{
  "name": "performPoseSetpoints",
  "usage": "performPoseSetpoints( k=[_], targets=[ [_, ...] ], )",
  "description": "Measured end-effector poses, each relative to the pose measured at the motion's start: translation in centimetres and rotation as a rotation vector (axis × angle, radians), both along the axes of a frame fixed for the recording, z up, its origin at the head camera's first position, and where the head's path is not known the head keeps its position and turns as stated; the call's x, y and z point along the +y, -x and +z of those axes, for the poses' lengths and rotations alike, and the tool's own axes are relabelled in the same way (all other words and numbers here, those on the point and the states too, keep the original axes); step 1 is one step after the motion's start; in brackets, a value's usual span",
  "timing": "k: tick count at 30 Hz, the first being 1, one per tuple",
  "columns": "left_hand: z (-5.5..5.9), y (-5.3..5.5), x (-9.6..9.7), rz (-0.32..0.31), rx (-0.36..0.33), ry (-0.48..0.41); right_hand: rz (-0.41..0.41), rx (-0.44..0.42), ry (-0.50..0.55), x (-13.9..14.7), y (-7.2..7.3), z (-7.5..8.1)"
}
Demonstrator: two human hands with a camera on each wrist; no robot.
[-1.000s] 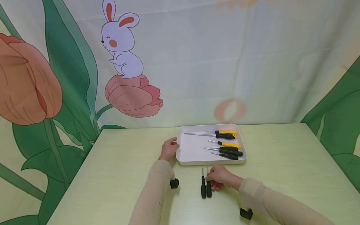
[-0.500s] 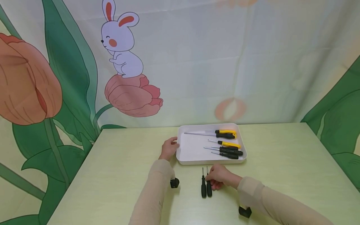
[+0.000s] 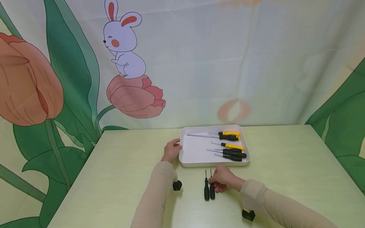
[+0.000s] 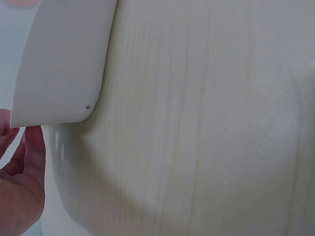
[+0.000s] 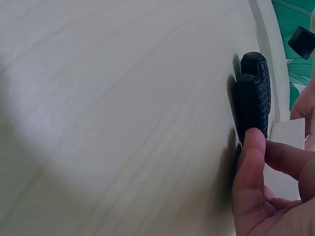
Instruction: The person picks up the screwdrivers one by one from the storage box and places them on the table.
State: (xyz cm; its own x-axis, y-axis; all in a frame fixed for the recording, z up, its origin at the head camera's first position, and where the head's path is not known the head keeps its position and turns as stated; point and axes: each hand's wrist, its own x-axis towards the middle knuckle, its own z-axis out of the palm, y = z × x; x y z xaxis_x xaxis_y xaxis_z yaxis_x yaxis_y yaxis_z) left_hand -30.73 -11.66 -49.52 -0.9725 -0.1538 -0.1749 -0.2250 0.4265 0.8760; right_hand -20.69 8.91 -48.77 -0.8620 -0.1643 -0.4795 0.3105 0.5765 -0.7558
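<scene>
In the head view my left hand (image 3: 171, 150) holds the left end wall of a white tray (image 3: 188, 164), thumb and fingers at its rim. The left wrist view shows the fingers (image 4: 34, 152) right at the tray's end. In front of the tray, two small black-handled screwdrivers lie side by side on the table, tips toward the tray. My right hand (image 3: 223, 178) pinches the right-hand screwdriver (image 3: 212, 192) between thumb and finger, where handle meets shaft. The left-hand screwdriver (image 3: 206, 191) lies close beside it, untouched. In the right wrist view the fingertips (image 5: 255, 140) cover part of the handle (image 5: 252, 101).
Inside the tray, several screwdrivers lie with handles to the right, among them a yellow-handled one (image 3: 233, 147) and a long black-handled one (image 3: 229, 138). A printed curtain (image 3: 194, 79) hangs behind the table's back edge. A black wrist camera (image 3: 177, 185) sits under the left sleeve.
</scene>
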Motion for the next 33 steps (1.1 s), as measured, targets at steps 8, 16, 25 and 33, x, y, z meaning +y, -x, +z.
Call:
performPoseSetpoints(
  k=[8, 16, 25, 33],
  targets=[
    [0.1, 0.0, 0.1, 0.003, -0.006, -0.015, 0.007, 0.021, -0.009, 0.0, 0.0, -0.1],
    [-0.3, 0.2, -0.2, -0.007, 0.021, -0.031, 0.018, 0.028, -0.013, 0.1, 0.1, -0.2],
    [-0.1, 0.0, 0.0, 0.007, -0.003, -0.006, 0.048, 0.034, -0.033, 0.5, 0.2, 0.2],
    [-0.2, 0.1, 0.0, 0.007, 0.006, -0.017, 0.070, 0.011, -0.038, 1.2, 0.7, 1.1]
  ],
)
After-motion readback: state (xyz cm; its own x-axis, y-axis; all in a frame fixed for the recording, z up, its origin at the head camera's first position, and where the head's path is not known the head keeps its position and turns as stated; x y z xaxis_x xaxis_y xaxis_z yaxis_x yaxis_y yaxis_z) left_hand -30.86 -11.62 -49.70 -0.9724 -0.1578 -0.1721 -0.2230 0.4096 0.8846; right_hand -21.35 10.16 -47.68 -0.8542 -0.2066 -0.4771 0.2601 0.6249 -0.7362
